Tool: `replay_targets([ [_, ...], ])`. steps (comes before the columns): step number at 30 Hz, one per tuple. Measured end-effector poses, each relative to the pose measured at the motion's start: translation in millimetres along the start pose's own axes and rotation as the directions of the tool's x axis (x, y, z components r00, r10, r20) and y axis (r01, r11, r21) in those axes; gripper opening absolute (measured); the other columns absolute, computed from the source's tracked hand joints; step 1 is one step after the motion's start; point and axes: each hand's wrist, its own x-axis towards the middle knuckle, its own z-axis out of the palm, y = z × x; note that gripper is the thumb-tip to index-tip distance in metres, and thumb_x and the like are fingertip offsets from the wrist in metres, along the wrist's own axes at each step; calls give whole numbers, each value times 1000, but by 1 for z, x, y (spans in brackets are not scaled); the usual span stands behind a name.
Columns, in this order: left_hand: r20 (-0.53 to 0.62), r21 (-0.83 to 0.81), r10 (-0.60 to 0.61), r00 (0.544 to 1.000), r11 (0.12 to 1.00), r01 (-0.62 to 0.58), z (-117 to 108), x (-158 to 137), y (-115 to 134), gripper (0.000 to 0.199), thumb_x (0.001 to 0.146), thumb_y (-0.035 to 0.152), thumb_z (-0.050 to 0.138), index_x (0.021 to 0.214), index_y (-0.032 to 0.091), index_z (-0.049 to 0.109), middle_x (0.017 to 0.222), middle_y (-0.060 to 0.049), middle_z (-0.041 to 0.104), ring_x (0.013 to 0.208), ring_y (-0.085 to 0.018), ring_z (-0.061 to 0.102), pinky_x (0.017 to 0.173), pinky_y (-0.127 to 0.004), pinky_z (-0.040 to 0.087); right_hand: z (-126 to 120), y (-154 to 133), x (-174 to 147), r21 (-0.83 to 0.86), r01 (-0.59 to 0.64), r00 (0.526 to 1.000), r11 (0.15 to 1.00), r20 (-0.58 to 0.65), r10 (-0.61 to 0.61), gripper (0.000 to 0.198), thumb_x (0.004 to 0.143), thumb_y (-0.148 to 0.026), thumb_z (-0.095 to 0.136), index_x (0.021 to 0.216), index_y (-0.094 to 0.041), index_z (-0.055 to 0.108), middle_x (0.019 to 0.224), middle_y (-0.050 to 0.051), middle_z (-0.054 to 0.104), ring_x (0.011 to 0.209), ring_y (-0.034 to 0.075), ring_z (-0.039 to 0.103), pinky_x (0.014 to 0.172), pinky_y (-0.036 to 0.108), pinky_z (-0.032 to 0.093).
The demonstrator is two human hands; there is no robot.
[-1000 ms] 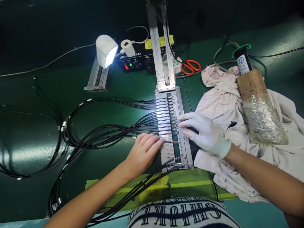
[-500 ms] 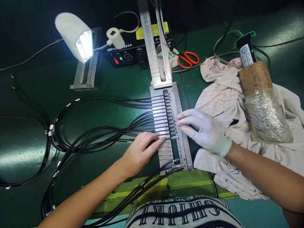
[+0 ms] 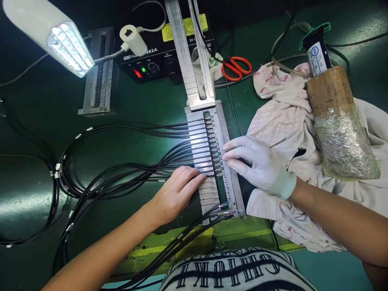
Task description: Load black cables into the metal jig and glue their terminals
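My bare left hand (image 3: 177,192) reaches over the left edge of a slotted metal fixture (image 3: 209,196). Its thumb and fingers close on a thin black cable (image 3: 200,175), the lowest in a row of several cables lying in the slots. Small connector ends (image 3: 218,169) of these cables line up over the fixture's long opening. In a white glove, my right hand (image 3: 257,165) rests its fingertips on the fixture's right rail, beside the connector ends. Its fingers are stretched out and a little apart, with nothing visible in them. More black cables (image 3: 194,227) run to the fixture's lower end.
A lit lamp (image 3: 45,32) hangs at upper left, before a second metal fixture (image 3: 98,76). Behind stands a black control box (image 3: 157,64) with red-handled scissors (image 3: 236,68) nearby. Right of my glove lie a crumpled cloth (image 3: 273,121) and a wrapped holder (image 3: 342,121) with a syringe barrel (image 3: 317,52).
The view has shifted slightly, so the lamp appears larger and farther left. Both hands keep nearly the same places on the fixture.
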Motion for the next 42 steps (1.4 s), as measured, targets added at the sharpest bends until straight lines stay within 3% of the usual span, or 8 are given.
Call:
replay_targets([
  [10,-58,169,-91,994,981,100,5,-13,13,35,92,0,48,125,7,57,102,-11,53,95,-21,48,83,-35,43,0,2,1,24,20,1000,1000,-9,-20,13,98,-20,57,97,-14,69,108,8,66,104,16,63,91,32,51],
  [17,-57,195,-66,996,978,76,8,-6,13,28,93,3,49,119,7,58,96,-11,56,88,-19,49,75,-32,43,3,5,1,64,30,998,997,-49,-27,11,97,-18,58,96,-14,68,106,7,66,102,15,62,90,30,51],
  [25,15,433,-27,1000,901,18,5,16,26,34,100,15,41,129,18,59,92,-8,59,84,-21,51,73,-35,39,5,5,-2,23,88,993,996,-76,-86,14,98,-19,56,97,-15,70,105,8,66,102,15,62,94,33,52],
  [28,59,254,-198,978,951,177,-13,-10,52,32,102,20,39,131,14,52,104,-9,62,93,-21,55,78,-34,44,5,6,-4,14,78,994,997,-71,-77,14,97,-20,57,97,-15,70,106,8,66,104,16,62,95,33,52],
  [30,172,78,-331,928,943,322,-25,-44,74,41,102,41,46,136,17,46,118,-10,60,106,-20,57,87,-31,48,5,7,-4,8,67,995,998,-68,-67,14,97,-20,58,96,-15,71,107,8,67,104,16,63,95,33,52],
  [34,216,162,-489,845,872,463,-27,-116,109,75,93,61,55,149,17,32,131,-13,56,115,-27,56,91,-37,51,5,6,-2,-8,68,996,998,-57,-69,14,97,-20,57,95,-16,71,106,7,67,103,16,63,95,33,52],
  [37,110,182,-533,839,840,511,-11,-142,122,55,96,52,55,137,17,46,115,-12,61,101,-27,60,83,-38,51,5,4,-1,-15,69,996,997,-61,-70,14,97,-21,58,93,-16,71,104,7,68,102,16,63,94,33,53],
  [42,-19,119,-531,847,840,529,13,-139,133,11,98,19,48,107,19,55,97,-8,61,89,-21,60,78,-33,50,4,4,0,-29,33,998,999,-56,-34,14,96,-22,58,94,-17,71,106,7,68,102,17,63,94,34,52],
])
